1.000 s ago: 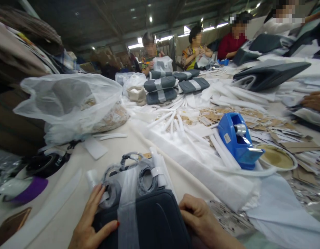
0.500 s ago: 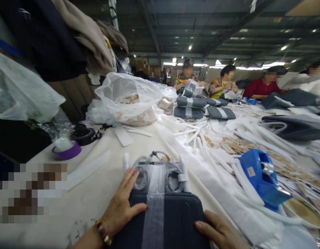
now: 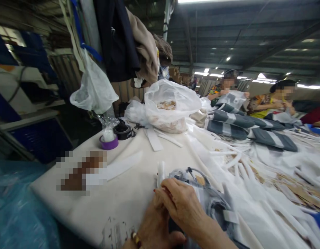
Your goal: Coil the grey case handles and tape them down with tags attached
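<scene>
Brown-and-yellow bracelet (image 3: 136, 239) — beaded, red nail polish (image 3: 154, 190)

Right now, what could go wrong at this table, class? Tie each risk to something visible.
The right grip overlaps the left grip, so a fault beneath them on the plastic-covered bundle could go unseen. The white roll, so close to them, might get squashed or knocked aside.

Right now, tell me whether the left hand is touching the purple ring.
Apart. The head view plainly shows pale tabletop and a white strip between the left hand and the purple ring.
</scene>
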A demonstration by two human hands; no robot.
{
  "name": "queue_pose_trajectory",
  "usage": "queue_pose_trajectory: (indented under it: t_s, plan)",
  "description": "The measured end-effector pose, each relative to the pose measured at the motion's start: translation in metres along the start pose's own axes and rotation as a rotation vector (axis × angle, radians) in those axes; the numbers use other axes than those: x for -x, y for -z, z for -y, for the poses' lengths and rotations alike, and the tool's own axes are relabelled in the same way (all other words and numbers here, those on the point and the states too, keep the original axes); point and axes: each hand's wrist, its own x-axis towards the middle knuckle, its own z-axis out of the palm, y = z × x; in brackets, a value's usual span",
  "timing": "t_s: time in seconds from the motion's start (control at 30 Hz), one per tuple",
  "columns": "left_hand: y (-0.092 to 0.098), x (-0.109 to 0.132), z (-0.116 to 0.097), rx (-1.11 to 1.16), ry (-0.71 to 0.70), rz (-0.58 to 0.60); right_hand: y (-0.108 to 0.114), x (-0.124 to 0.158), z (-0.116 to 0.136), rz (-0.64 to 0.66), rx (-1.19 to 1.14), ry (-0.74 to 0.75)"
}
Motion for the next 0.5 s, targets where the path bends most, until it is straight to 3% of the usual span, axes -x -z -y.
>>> queue_pose_trajectory:
  t_s: [0.1, 0.17, 0.27, 0.33, 0.4, 0.47, 0.5]
  plan:
    - [-0.014, 0.001, 0.018, -0.032, -0.088, 0.002, -0.028, -0.005, -0.016, -0.214, -0.125, 0.173]
    - [-0.014, 0.005, 0.026, -0.01, -0.124, -0.005, -0.033, -0.001, -0.027, -0.231, -0.151, 0.254]
    - [0.008, 0.013, 0.028, 0.118, -0.115, -0.089, -0.03, 0.003, -0.035, -0.208, -0.128, 0.345]
    - [0.032, 0.016, 0.028, 0.201, 0.032, -0.224, -0.029, 0.002, -0.035, -0.195, -0.04, 0.395]
    - [0.051, 0.015, 0.03, 0.302, 0.354, -0.34, -0.033, -0.001, -0.032, -0.203, 0.05, 0.457]
    - [0.06, 0.011, 0.033, 0.482, 0.655, -0.348, -0.043, -0.003, -0.029, -0.219, 0.095, 0.516]
    - [0.06, 0.007, 0.035, 0.612, 0.733, -0.305, -0.048, -0.004, -0.027, -0.216, 0.104, 0.525]
